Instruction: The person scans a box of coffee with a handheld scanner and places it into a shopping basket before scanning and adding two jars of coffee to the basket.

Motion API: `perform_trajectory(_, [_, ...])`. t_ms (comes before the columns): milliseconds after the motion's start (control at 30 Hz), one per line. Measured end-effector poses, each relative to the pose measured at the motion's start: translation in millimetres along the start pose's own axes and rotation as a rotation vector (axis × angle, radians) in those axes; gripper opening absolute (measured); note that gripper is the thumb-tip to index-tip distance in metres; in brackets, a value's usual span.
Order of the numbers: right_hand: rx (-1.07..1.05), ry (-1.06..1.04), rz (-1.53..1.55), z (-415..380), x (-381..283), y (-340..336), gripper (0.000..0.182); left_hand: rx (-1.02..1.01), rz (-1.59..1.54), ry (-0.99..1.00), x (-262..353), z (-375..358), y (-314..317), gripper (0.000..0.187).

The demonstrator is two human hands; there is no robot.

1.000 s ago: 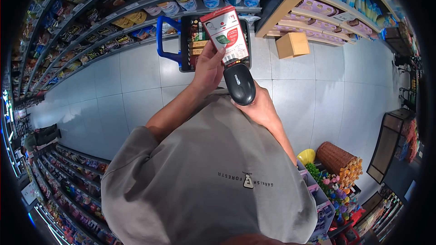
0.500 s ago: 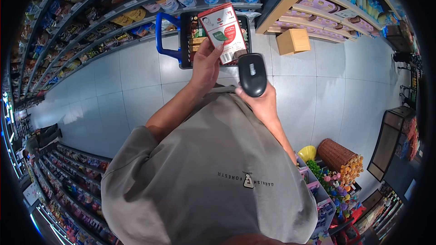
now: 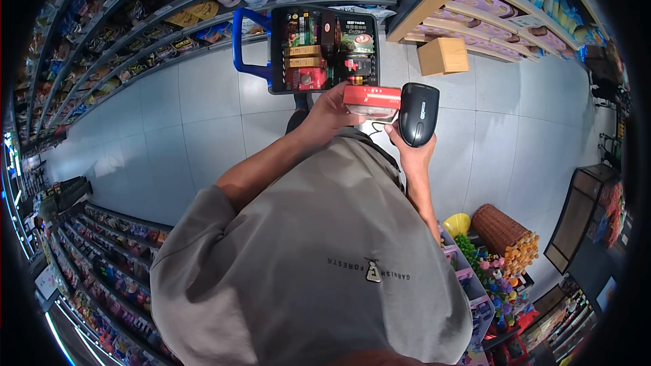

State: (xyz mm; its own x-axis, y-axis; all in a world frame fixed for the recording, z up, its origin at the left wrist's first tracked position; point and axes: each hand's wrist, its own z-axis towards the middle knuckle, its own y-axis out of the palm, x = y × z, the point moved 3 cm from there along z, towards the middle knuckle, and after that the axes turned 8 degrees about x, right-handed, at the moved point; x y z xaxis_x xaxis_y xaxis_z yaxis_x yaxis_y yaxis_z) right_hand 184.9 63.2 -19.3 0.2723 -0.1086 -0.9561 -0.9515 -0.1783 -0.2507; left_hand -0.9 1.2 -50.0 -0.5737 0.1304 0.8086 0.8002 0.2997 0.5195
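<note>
My left hand [image 3: 327, 119] is closed round the left end of a red and white box [image 3: 373, 97], whose narrow red side faces up. My right hand [image 3: 415, 152] grips a black handheld scanner [image 3: 418, 115], its rounded head just right of the box. Beyond both hands stands a black basket [image 3: 276, 41] with a blue handle [image 3: 237, 47]. It holds several packed boxes, among them a green coffee box [image 3: 358, 35], gold boxes [image 3: 303, 56] and a red box [image 3: 308, 78].
Shelves with bowls and packets [image 3: 183, 17] curve along the back and left. A wooden box [image 3: 443, 56] stands on the floor by a wooden shelf [image 3: 407, 10]. At lower right are a wicker basket [image 3: 498, 228] and artificial flowers. A person [image 3: 64, 193] is at far left.
The box has come down and turned from its broad printed face to its red side, uncovering the basket's contents. The scanner has moved right, now beside the box.
</note>
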Motion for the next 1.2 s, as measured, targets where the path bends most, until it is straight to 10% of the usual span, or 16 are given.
perform_trajectory(267, [-0.056,0.012,-0.041,-8.0,22.8,-13.7,0.034,-0.061,0.110,-0.188,-6.3,-5.7,7.3,0.045])
perform_trajectory(667, [-0.006,0.054,-0.081,-7.3,43.1,10.1,0.024,-0.292,0.854,0.371,23.2,10.3,-17.1,0.048])
perform_trajectory(1200, [0.174,0.369,0.020,12.6,118.5,91.4,0.037,-0.281,1.248,0.437,-15.5,70.2,-85.4,0.021])
